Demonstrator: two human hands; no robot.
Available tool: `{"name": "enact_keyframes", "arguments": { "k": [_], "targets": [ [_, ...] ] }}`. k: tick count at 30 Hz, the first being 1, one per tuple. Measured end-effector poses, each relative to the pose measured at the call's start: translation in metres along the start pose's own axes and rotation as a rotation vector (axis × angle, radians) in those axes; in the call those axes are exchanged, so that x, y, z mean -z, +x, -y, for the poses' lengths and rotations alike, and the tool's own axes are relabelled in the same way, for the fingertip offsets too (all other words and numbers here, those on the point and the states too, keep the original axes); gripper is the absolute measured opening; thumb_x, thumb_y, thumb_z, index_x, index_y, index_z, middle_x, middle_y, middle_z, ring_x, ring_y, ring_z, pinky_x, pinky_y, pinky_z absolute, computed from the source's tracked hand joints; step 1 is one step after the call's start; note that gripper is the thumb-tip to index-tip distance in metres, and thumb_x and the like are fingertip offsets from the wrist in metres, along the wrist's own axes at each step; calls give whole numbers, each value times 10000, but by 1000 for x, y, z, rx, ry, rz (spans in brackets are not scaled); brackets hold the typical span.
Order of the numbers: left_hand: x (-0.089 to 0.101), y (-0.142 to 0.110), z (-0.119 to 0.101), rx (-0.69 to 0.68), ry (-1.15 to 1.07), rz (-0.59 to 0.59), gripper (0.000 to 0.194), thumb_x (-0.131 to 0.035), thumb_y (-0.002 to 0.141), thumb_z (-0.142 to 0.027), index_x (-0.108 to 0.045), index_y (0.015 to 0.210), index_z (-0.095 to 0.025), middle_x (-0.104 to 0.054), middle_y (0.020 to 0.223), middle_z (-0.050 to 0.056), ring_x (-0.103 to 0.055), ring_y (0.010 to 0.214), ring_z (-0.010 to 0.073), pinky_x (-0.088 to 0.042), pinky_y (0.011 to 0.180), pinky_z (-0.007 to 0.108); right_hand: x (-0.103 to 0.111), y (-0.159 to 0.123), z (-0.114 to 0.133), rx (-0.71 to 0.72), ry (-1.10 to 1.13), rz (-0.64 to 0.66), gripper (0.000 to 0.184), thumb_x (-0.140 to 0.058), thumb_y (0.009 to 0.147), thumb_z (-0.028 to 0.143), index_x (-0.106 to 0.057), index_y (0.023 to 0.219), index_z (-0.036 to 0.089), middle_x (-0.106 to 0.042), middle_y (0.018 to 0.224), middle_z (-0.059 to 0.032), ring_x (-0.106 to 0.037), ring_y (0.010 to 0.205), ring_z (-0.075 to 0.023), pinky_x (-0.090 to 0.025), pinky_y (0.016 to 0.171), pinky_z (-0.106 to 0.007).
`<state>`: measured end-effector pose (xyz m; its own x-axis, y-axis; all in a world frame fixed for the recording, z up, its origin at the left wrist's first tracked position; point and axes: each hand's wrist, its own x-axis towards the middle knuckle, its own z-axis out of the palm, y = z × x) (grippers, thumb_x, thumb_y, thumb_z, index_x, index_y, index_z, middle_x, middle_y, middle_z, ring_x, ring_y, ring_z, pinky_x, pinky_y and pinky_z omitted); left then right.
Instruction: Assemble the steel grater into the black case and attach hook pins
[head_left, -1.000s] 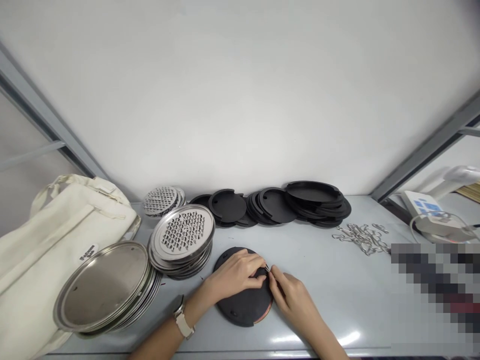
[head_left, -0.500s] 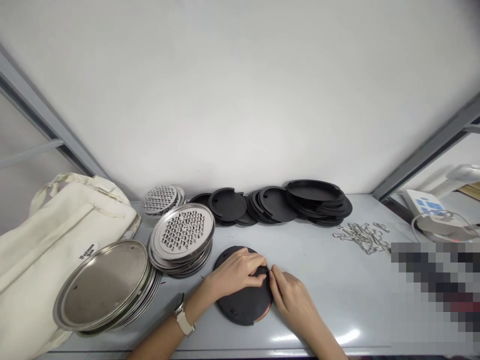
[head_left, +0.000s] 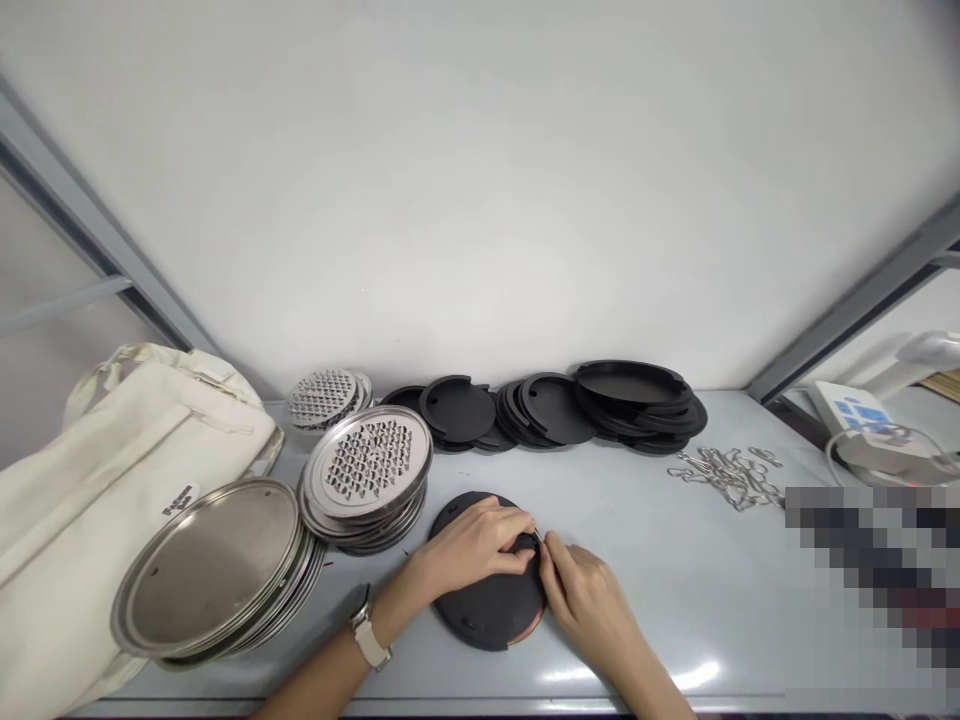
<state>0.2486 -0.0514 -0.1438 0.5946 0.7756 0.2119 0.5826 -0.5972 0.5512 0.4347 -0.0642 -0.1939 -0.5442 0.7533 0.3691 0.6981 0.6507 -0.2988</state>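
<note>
A round black disc (head_left: 487, 605) lies flat on the grey table (head_left: 660, 560) close to the near edge, with a copper-coloured rim showing at its lower right. My left hand (head_left: 469, 548) rests on top of the disc, fingers curled and pinched at its right edge. My right hand (head_left: 581, 590) meets it there, thumb and fingers pinched on a small metal wire clip (head_left: 537, 537) at the disc's rim. A watch sits on my left wrist.
Stacks of plain steel discs (head_left: 214, 565) and perforated steel discs (head_left: 367, 465) stand at the left, beside a cream cloth bag (head_left: 90, 480). Black discs (head_left: 555, 410) line the back wall. Loose wire clips (head_left: 724, 472) lie at the right, near a white device (head_left: 870, 425).
Both hands have stayed pinched together at the disc's right edge, with only slight finger movement. The view has shifted a little.
</note>
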Motion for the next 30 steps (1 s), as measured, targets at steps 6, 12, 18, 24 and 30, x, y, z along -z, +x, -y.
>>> {"name": "enact_keyframes", "arguments": {
  "k": [6, 12, 18, 24, 30],
  "targets": [
    [-1, 0, 0, -2, 0, 4, 112, -573, 815, -162, -463, 815, -175, -540, 729, -36, -492, 666, 110, -367, 743, 235, 2, 0, 2, 5, -11, -44, 206, -302, 938, 215, -456, 805, 181, -525, 555, 3, -492, 486, -145, -315, 511, -266],
    [-1, 0, -1, -6, -7, 10, 111, -585, 813, -166, -480, 848, -172, -557, 762, -30, -506, 683, 114, -373, 749, 234, 1, -1, 1, 19, -11, -97, 209, -323, 934, 216, -463, 783, 182, -519, 545, 7, -473, 482, -139, -303, 512, -265],
    [-1, 0, -1, -5, -6, 8, 118, -587, 810, -164, -489, 876, -168, -567, 784, -25, -516, 696, 113, -378, 750, 232, -1, -1, 0, 29, 1, -146, 193, -345, 932, 216, -459, 779, 182, -497, 538, 19, -460, 482, -134, -300, 521, -261],
    [0, -1, -3, -9, 12, 11, 116, -576, 820, -173, -492, 899, -170, -575, 806, -21, -532, 724, 117, -385, 754, 235, 1, -1, 0, 27, 16, -152, 197, -350, 928, 211, -447, 758, 186, -483, 536, 21, -447, 479, -127, -292, 517, -258],
    [-3, 1, -1, 6, 82, -19, 36, -508, 876, -191, -495, 902, -170, -584, 876, 0, -540, 796, 133, -383, 797, 259, 4, -4, 0, 27, 41, -238, 181, -357, 915, 181, -418, 745, 190, -430, 532, 27, -421, 484, -126, -286, 511, -256]
  ]
}}
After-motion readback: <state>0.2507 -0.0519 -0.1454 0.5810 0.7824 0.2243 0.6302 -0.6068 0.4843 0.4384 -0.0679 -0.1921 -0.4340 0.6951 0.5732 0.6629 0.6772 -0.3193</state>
